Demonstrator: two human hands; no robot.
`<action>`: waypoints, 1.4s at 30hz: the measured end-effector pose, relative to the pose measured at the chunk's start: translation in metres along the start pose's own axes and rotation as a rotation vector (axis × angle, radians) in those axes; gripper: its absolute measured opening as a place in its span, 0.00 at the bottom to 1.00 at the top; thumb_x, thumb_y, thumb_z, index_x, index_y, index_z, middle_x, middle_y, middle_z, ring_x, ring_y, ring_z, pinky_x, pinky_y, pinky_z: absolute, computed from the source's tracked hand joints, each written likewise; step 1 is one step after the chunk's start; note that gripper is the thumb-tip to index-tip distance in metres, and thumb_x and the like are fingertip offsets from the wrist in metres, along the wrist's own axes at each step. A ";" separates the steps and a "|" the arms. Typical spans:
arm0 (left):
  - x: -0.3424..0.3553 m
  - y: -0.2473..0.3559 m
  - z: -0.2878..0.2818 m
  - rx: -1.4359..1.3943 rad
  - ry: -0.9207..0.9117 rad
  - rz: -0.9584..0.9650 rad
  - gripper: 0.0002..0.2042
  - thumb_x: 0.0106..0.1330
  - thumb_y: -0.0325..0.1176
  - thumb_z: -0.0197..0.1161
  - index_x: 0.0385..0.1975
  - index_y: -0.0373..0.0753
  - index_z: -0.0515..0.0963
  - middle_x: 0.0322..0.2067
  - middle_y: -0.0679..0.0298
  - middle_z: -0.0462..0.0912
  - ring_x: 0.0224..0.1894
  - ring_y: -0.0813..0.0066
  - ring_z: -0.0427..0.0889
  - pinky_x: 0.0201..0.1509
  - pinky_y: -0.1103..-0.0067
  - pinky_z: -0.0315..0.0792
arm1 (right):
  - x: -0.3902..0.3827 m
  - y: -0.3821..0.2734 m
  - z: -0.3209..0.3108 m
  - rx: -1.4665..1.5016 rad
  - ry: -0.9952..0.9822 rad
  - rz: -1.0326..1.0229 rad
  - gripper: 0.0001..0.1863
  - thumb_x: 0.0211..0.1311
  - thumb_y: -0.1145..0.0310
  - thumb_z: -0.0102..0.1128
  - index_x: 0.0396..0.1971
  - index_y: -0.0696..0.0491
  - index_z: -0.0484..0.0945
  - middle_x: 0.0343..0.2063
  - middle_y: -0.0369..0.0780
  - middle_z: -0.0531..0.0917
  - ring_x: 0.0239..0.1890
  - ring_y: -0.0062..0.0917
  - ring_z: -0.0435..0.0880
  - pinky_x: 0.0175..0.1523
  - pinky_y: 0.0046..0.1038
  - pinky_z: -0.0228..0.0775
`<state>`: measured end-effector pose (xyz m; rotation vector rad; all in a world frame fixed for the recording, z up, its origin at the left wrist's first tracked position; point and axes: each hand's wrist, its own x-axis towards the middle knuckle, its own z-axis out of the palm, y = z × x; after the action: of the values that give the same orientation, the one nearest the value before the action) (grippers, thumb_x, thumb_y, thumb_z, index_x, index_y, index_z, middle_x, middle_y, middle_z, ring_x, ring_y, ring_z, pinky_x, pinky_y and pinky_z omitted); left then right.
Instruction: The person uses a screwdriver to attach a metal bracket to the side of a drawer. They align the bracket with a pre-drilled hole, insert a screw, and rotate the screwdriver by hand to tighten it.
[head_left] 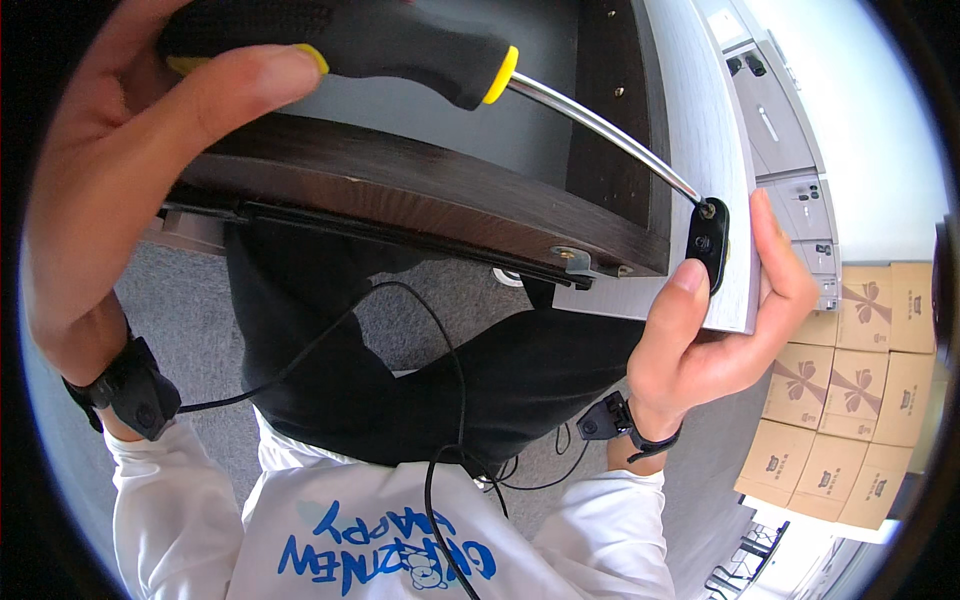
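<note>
My left hand (180, 130) is closed around the black and yellow handle of a screwdriver (420, 70), thumb along its side. The steel shaft slants down to the right, and its tip meets a screw at the upper end of a black oval plate (706, 255). That plate lies against a pale wood-grain panel (728, 130). With the thumb on the plate's lower part and the fingers wrapped behind the panel's edge, my right hand (715, 345) pinches the two together. A dark brown cabinet frame (420, 185) extends left from the panel, beneath the screwdriver.
A black rail (400, 238) and a metal bracket (575, 260) run along the frame's near edge. A black cable (440, 330) loops across my lap from my wristband. Stacked cardboard boxes (835, 390) and pale drawer cabinets (785, 130) stand at the right.
</note>
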<state>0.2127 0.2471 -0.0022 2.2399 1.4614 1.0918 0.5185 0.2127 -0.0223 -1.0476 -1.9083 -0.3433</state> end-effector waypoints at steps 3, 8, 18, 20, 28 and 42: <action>0.001 0.000 0.002 0.004 0.002 0.003 0.27 0.60 0.50 0.56 0.55 0.40 0.68 0.32 0.62 0.75 0.30 0.75 0.73 0.38 0.82 0.70 | -0.001 0.001 -0.001 0.031 -0.002 -0.011 0.23 0.55 0.67 0.55 0.49 0.64 0.68 0.46 0.49 0.74 0.47 0.30 0.74 0.55 0.30 0.64; 0.001 0.001 0.002 0.015 0.005 0.007 0.27 0.60 0.50 0.56 0.55 0.40 0.68 0.32 0.62 0.75 0.30 0.76 0.72 0.38 0.82 0.70 | 0.001 -0.003 -0.003 -0.048 -0.031 -0.046 0.22 0.55 0.68 0.55 0.48 0.64 0.70 0.45 0.49 0.75 0.45 0.29 0.74 0.53 0.29 0.65; -0.001 0.001 0.001 0.037 0.014 0.006 0.27 0.60 0.50 0.56 0.55 0.40 0.69 0.31 0.62 0.75 0.29 0.77 0.72 0.38 0.82 0.69 | 0.000 -0.003 0.000 -0.011 0.002 -0.033 0.21 0.56 0.69 0.54 0.48 0.65 0.70 0.44 0.49 0.75 0.45 0.31 0.75 0.54 0.30 0.65; -0.001 0.001 0.002 0.039 0.017 0.006 0.27 0.60 0.50 0.56 0.55 0.40 0.69 0.31 0.62 0.75 0.29 0.77 0.72 0.38 0.82 0.69 | 0.001 -0.004 -0.001 -0.028 -0.006 -0.025 0.20 0.57 0.69 0.54 0.47 0.65 0.70 0.45 0.49 0.75 0.45 0.31 0.75 0.54 0.30 0.65; -0.016 0.001 -0.011 0.084 0.043 -0.034 0.26 0.60 0.50 0.56 0.55 0.40 0.69 0.31 0.63 0.74 0.29 0.77 0.72 0.37 0.82 0.69 | 0.004 -0.011 0.002 -0.012 0.001 -0.021 0.20 0.53 0.72 0.53 0.47 0.65 0.69 0.45 0.49 0.75 0.46 0.32 0.75 0.55 0.31 0.64; -0.006 0.001 -0.005 0.098 0.063 0.001 0.26 0.60 0.49 0.56 0.55 0.40 0.69 0.30 0.63 0.74 0.29 0.78 0.71 0.37 0.82 0.68 | 0.000 0.000 0.000 0.061 0.008 -0.054 0.22 0.54 0.70 0.54 0.49 0.64 0.69 0.45 0.48 0.74 0.45 0.29 0.74 0.53 0.29 0.64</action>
<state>0.2084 0.2406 -0.0010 2.2908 1.5723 1.1242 0.5179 0.2129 -0.0223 -0.9548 -1.9301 -0.3170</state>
